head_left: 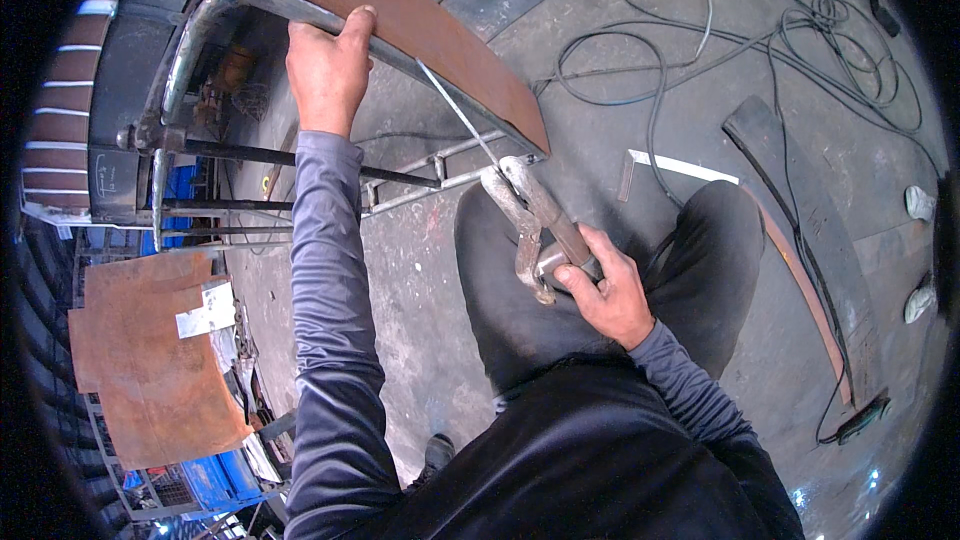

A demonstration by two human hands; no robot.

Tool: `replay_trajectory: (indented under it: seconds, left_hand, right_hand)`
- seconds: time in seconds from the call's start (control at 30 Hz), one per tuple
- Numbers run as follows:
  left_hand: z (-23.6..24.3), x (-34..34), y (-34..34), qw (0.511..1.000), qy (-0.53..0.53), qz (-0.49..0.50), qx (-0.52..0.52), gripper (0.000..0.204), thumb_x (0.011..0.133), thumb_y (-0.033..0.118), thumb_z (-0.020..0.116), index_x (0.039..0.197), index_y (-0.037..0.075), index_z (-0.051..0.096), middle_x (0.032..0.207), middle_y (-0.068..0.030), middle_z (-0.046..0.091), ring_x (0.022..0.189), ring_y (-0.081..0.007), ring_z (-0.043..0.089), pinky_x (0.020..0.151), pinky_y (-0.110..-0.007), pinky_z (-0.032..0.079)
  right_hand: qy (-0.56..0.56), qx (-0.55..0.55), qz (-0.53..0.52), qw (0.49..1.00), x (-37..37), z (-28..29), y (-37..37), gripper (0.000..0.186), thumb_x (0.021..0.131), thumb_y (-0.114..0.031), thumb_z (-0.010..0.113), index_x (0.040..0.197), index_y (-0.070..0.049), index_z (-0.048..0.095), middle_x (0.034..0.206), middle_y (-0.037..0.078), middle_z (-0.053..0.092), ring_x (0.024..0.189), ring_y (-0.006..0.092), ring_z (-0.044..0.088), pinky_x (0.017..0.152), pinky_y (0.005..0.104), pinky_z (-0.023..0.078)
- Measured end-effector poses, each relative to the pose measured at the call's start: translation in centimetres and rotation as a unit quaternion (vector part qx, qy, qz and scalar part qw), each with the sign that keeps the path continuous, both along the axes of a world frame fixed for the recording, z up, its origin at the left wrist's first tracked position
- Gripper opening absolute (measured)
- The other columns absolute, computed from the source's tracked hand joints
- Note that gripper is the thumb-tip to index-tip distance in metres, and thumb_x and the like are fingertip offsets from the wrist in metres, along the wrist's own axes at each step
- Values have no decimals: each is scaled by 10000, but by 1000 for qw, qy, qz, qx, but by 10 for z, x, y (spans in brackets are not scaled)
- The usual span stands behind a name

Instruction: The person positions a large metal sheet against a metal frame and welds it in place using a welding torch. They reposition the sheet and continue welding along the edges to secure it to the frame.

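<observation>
My left hand (327, 75) is closed around a bent metal tube frame (222, 2) at the upper left, its thumb near the edge of a curved rusty steel sheet (400, 0). In my right hand (612, 290), above my lap, is a worn welding electrode holder (545, 210) with the fingers wrapped round its handle. A thin welding rod (455, 110) sticks out of its jaws toward the upper left. The rod's far end appears at the sheet's lower edge; I cannot tell whether it touches. My right palm hides part of the handle.
Black cables (660, 55) lie looped on the floor at the upper right. A white metal square (680, 166) lies beyond my right knee. Rusty plate (150, 350) rests on a rack at the left. Curved metal strips (810, 280) lie at the right, near another person's shoes (918, 202).
</observation>
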State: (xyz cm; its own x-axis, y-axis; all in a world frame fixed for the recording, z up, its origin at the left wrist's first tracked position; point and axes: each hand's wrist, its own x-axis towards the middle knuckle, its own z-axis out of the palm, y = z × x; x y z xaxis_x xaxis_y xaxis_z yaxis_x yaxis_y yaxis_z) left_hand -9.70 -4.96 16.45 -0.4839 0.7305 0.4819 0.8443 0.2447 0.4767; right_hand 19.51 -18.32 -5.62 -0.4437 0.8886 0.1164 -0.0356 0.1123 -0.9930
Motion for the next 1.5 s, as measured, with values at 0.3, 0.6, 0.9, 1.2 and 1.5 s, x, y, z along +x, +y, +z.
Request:
replay_trajectory:
  seconds: [0.3,0.6,0.9,1.2,1.5]
  left_hand:
    - [-3,-7,2,1000,-5,-13,3,484,816,315,743,1068,-76,608,814,-187,727,656,-260,716,712,-361,560]
    - [-6,1,4,997,54,44,24,508,803,348,771,1044,-68,606,906,-226,731,842,-304,735,775,-389,561]
    - [-5,-6,5,1000,23,10,0,417,832,335,759,963,-36,622,793,-106,684,610,-166,647,609,-324,523]
    - [-12,-23,8,994,106,9,30,446,831,351,756,890,-72,629,743,-140,691,590,-190,659,587,-324,537]
    - [-9,-18,6,997,77,-1,17,451,826,357,753,864,-80,650,729,-158,702,595,-207,686,602,-326,552]
  right_hand:
    - [4,2,-1,1000,-2,-5,-1,568,872,-211,762,1293,107,549,1228,315,630,1141,416,646,981,413,500]
    - [-12,3,-4,1000,-4,10,1,495,869,-207,760,1255,54,593,1136,260,669,1049,362,681,913,406,521]
    - [2,44,-29,999,-2,3,-10,544,850,-129,766,1306,66,541,1155,240,650,1045,360,663,902,390,515]
    - [-12,54,-24,998,-3,0,-9,541,869,-184,753,1292,86,552,1182,279,638,1074,403,654,927,414,512]
    - [-22,52,-19,998,-5,-4,-6,565,872,-214,761,1294,98,550,1214,297,633,1114,417,647,965,413,504]
